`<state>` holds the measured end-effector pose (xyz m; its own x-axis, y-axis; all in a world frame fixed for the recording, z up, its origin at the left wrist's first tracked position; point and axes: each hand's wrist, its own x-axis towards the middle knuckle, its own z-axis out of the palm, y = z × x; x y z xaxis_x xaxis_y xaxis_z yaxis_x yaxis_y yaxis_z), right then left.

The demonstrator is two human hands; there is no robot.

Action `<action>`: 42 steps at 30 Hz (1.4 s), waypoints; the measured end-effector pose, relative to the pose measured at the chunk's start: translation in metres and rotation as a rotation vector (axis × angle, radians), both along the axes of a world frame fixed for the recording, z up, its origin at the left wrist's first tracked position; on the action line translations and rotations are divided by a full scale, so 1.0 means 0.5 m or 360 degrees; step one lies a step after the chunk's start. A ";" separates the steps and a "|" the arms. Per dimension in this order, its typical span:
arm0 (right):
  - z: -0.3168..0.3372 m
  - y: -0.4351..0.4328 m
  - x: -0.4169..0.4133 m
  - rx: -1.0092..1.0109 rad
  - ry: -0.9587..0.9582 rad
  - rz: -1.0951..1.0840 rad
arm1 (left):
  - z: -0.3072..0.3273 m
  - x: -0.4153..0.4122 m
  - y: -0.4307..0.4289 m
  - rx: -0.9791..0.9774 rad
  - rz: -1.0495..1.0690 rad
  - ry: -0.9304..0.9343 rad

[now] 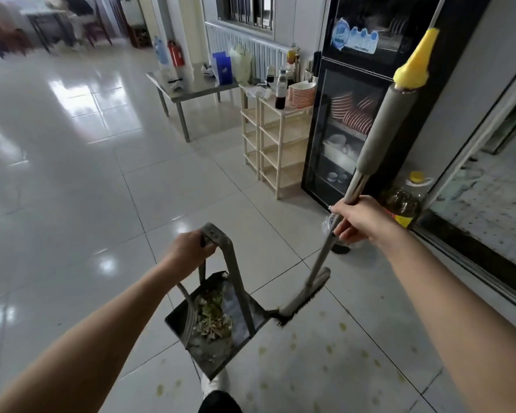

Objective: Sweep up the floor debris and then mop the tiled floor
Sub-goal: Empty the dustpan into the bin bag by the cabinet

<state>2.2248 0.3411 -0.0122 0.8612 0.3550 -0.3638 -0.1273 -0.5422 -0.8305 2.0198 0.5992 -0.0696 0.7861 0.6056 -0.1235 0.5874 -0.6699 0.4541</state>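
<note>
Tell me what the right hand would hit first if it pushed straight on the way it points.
The right hand, gripping the broom handle, points left and slightly away. Beyond the handle only bare floor tiles show; the wooden shelf rack stands farther back, though depth is unclear.

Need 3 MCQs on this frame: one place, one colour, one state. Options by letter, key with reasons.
1. Where is the broom head?
A. At the right edge of the dustpan
B. Under the steel table
C. Leaning on the cabinet

2. What colour is the cap at the top of the broom's grey grip?
A. Red
B. Yellow
C. Blue

3. What state is the dustpan in?
A. Empty
B. Upside down
C. Holding a pile of debris

Answers:
1 A: the bristles sit at the pan's right edge, with the right hand on the shaft.
2 B: the cone above the grey sleeve is bright yellow.
3 C: greenish and pale scraps lie in the tray, and the left hand holds its upright handle.
</note>
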 end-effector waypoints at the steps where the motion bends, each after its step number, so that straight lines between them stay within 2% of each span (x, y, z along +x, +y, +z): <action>1: -0.001 0.022 0.018 -0.0018 -0.0024 -0.0010 | -0.002 0.024 0.029 -0.0020 0.0009 0.0003; 9: 0.006 0.232 0.175 -0.0183 -0.0123 -0.0161 | -0.008 0.231 0.300 -0.0044 -0.0144 0.0147; 14: 0.008 0.336 0.265 -0.0222 -0.0102 -0.0275 | -0.001 0.368 0.401 -0.0084 -0.0270 0.0169; 21: -0.008 0.430 0.423 -0.0224 -0.0060 -0.0260 | 0.002 0.564 0.507 -0.0122 -0.0400 0.0219; 28: -0.051 0.506 0.670 -0.0303 -0.0222 -0.0195 | -0.029 0.817 0.609 -0.0071 -0.0460 0.0282; 35: -0.085 0.583 0.929 -0.0379 -0.0215 -0.0189 | -0.043 1.060 0.667 -0.0115 -0.0470 0.0446; 42: -0.123 0.673 1.097 -0.0470 -0.0287 -0.0292 | -0.061 1.235 0.717 -0.0019 -0.0645 0.0555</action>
<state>2.7731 0.6774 -0.0735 0.9601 0.0916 -0.2641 -0.1106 -0.7431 -0.6600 2.6371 0.9578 -0.1002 0.8679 0.2587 -0.4240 0.3997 -0.8705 0.2872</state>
